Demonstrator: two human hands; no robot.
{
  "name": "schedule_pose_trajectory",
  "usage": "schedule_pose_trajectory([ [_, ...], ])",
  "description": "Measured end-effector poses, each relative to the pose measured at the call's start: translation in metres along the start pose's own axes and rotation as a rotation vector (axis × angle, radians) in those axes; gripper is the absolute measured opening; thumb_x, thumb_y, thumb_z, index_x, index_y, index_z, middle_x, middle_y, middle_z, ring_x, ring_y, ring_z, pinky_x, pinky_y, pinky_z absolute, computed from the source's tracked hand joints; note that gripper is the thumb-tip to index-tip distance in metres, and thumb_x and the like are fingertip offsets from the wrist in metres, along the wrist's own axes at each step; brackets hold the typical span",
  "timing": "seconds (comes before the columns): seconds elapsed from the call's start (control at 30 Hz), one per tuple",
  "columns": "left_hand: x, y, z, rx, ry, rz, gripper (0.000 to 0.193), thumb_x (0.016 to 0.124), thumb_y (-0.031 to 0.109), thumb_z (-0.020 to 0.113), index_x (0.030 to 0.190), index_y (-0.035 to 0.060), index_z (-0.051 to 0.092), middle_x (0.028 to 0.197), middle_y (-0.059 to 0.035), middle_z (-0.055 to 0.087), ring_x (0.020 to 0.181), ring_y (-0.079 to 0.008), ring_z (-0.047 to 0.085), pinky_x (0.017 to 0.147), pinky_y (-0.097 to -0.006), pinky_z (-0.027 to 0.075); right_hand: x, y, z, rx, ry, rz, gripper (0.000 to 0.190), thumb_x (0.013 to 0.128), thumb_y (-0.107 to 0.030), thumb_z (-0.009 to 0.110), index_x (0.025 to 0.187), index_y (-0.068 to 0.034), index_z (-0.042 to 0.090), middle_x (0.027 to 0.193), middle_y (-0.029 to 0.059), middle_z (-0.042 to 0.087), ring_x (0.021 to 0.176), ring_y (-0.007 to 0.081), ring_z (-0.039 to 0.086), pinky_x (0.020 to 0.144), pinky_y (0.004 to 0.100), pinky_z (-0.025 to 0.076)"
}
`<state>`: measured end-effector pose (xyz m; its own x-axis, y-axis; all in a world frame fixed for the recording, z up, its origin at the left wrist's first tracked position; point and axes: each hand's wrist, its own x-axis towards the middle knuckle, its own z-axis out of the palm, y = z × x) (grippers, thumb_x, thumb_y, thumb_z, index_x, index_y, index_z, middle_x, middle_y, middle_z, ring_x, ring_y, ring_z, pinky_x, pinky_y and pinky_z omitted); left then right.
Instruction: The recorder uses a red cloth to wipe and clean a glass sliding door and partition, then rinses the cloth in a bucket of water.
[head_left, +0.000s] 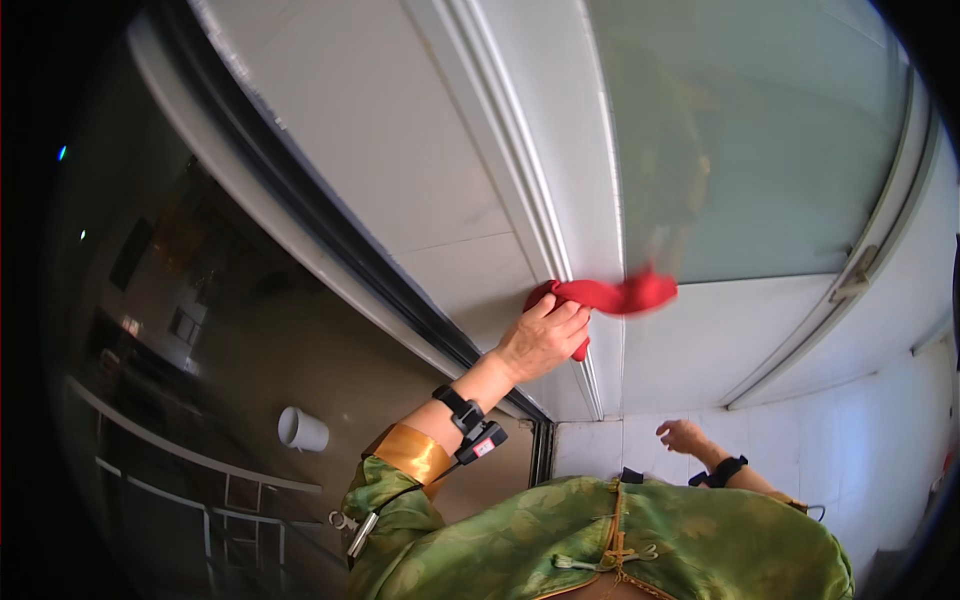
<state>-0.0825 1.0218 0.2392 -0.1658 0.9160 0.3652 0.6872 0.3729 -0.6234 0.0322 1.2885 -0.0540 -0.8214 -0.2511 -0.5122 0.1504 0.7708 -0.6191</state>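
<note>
A red cloth (607, 296) is pressed by my left hand (546, 336) against the grooved white frame (517, 127) of a door. One end of the cloth swings out to the right, blurred, across the flat white panel. My right hand (681, 436) hangs lower right, above the pale floor, with its fingers loosely curled and nothing visible in them. A black strap with a small box is on my left forearm, and another strap is on my right wrist.
A frosted glass door (750, 150) with a metal handle (855, 285) stands at the right. Beyond the dark sliding track (315, 210) at the left are a white bucket (303, 430) and metal railings (247, 517). White tiles (600, 446) cover the floor.
</note>
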Motion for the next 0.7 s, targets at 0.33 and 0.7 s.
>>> schedule_pose_trajectory([
  [0.33, 0.011, -0.192, -0.119, 0.252, 0.783, -0.52, 0.039, 0.075, 0.021, 0.06, 0.112, 0.0114, 0.052, 0.113, -0.0139, 0.048, 0.106, -0.0298, 0.043, 0.09, -0.0458, 0.032, -0.009, 0.005, 0.001, 0.134, 0.117, 0.087, 0.027, 0.068, -0.015, 0.052, 0.093, -0.011, 0.061, 0.062, 0.0089, 0.061, 0.058, 0.0199, 0.061, 0.059, 0.0337, 0.048],
  [0.7, -0.247, 0.146, 0.112, -0.864, -0.397, -1.332, 0.026, 0.067, 0.009, 0.056, 0.093, 0.0132, 0.059, 0.096, -0.0054, 0.058, 0.094, -0.0252, 0.052, 0.077, -0.036, 0.044, -0.013, -0.034, 0.003, 0.03, -0.044, 0.119, 0.026, 0.072, -0.012, 0.051, 0.097, -0.008, 0.058, 0.069, 0.0071, 0.061, 0.06, 0.015, 0.061, 0.054, 0.0291, 0.047],
])
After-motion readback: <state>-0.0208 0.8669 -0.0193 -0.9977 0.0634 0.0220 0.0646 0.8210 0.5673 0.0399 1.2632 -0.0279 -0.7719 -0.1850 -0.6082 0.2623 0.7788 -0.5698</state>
